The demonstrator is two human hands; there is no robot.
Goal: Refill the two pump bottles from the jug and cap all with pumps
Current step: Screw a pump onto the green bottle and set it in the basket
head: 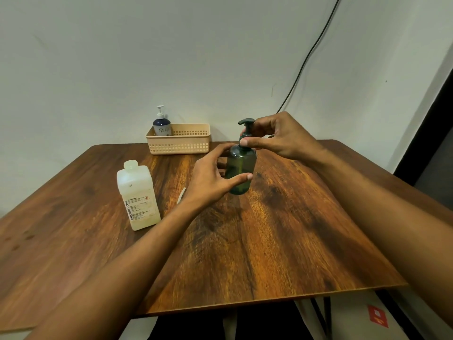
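Centre frame, the left hand (208, 177) curls around the dark green pump bottle (240, 171), thumb across its front, steadying it upright on the wooden table (282, 236). The right hand (277, 137) pinches the black pump (246, 128) at the collar from above; its fingers hide the neck. Left of centre stands the white uncapped jug (137, 198). A pale strip (181, 195) pokes out behind the left wrist, unidentifiable. In the beige basket (181, 141) at the wall stands a blue pump bottle (161, 123)

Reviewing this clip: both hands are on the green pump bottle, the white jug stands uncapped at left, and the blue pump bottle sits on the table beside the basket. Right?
Not quite. The head view shows the blue pump bottle standing inside the basket, not beside it. The rest holds: left hand and right hand on the green pump bottle, white jug uncapped.
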